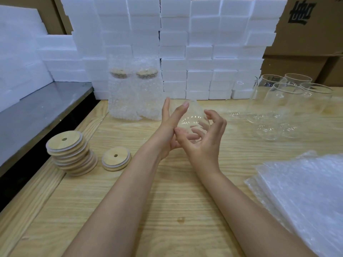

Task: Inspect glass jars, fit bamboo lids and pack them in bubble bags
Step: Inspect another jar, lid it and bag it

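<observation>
Above the worktop's (pixel 176 201) middle, the glass jar (pixel 193 117) looks slick, light, breakable. The left hand (pixel 168 127) lies flat-fingered against its side, the right hand's (pixel 204 145) fingers curled round it (cradle the body, I'd say, not the rim).

Two bare forearms (pixel 118 191), bare left hand (pixel 167 132) and right hand (pixel 205 143).

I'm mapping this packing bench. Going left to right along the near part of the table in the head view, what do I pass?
stack of bamboo lids → single bamboo lid → glass jar, held between left hand and right hand → pile of bubble bags
</observation>
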`<state>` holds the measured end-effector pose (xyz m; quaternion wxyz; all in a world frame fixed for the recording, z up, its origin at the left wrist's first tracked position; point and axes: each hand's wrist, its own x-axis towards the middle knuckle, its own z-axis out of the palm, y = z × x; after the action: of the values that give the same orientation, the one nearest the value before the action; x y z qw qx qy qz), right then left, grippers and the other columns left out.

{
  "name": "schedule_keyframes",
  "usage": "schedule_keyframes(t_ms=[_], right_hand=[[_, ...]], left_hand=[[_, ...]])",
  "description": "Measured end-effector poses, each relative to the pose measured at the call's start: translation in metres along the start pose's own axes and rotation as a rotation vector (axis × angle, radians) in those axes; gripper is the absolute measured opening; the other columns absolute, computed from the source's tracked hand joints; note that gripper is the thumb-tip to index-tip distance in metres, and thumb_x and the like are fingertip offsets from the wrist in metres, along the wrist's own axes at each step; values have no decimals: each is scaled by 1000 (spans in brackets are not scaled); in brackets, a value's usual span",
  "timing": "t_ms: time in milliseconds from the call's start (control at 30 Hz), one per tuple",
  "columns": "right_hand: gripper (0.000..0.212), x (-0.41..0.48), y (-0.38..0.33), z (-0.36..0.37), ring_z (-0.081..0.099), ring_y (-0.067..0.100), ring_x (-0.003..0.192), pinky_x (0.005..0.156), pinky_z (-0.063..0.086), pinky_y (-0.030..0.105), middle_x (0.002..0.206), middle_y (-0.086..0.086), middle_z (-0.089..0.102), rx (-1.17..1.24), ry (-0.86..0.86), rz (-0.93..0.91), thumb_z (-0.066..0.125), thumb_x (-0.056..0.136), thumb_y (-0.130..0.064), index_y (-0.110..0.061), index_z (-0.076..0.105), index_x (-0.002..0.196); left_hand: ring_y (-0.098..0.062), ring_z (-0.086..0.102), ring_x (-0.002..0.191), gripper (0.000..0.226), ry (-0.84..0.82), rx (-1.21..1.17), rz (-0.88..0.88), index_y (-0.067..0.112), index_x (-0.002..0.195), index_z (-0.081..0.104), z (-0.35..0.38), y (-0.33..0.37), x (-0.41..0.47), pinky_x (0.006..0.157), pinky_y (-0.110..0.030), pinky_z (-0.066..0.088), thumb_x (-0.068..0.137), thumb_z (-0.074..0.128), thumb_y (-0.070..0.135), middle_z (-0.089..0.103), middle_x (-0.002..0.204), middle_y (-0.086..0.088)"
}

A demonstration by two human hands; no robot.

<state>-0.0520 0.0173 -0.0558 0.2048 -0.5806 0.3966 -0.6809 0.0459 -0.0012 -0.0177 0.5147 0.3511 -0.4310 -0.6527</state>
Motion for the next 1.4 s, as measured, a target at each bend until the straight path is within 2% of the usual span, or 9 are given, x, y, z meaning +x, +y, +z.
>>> schedule_keyframes(t_ms=[133,267,400,667,833,1067,1200,1267,1400], right_hand=[[67,-1,2,4,49,25,119,94,50,27,124,-9,32,97,-10,44,77,59,-47,-36,35,111],[65,-3,9,6,49,21,121,93,49,22,121,-3,34,92,-27,72,81,62,-33,-34,33,106],[62,-5,13,7,50,7,120,87,47,13,120,-9,35,90,-63,98,81,69,-25,-35,31,104],[53,-2,15,6,63,12,84,65,47,15,112,6,50,37,-69,225,51,70,-57,-20,29,101],[34,-1,22,6,57,-12,65,64,50,22,86,-8,48,38,-83,246,42,83,-35,-10,29,100],[45,0,15,9,63,22,87,83,51,53,117,0,46,17,-91,312,46,81,-48,-20,31,112],[61,0,12,10,55,22,98,84,51,34,125,4,37,8,-81,314,65,79,-52,-32,28,122],[54,1,13,9,55,19,90,78,51,28,118,4,40,25,-47,318,69,84,-40,-32,31,121],[28,5,14,10,62,37,94,80,55,52,114,8,48,189,6,452,58,92,-36,-38,36,108]], left_hand=[[-12,72,87,70,17,116,106,70,137,5,-5,-4,5,86,-38,58,86,52,60,42,111,15],[-15,62,110,58,88,21,191,54,147,-3,-8,-14,14,79,-26,57,99,30,54,52,122,7],[-7,72,85,51,74,-28,139,27,113,61,-8,-15,9,69,-20,56,103,15,48,74,98,1],[-19,62,112,36,111,19,211,41,136,34,-11,-17,7,90,-32,55,101,40,39,37,140,0],[-15,63,107,60,133,58,251,40,145,25,-8,-24,7,86,-30,55,90,50,43,45,143,-5],[-19,62,113,61,221,109,342,45,135,28,-5,-27,7,92,-36,53,80,56,48,51,133,-4],[-16,60,118,44,244,204,411,50,128,33,-5,-33,9,86,-24,55,96,54,30,52,128,0],[-15,60,117,35,240,193,400,56,123,38,-5,-33,11,86,-26,54,97,51,35,53,127,3],[-12,62,115,43,206,57,323,58,122,38,-10,-30,9,99,-31,48,80,41,64,51,135,1]])
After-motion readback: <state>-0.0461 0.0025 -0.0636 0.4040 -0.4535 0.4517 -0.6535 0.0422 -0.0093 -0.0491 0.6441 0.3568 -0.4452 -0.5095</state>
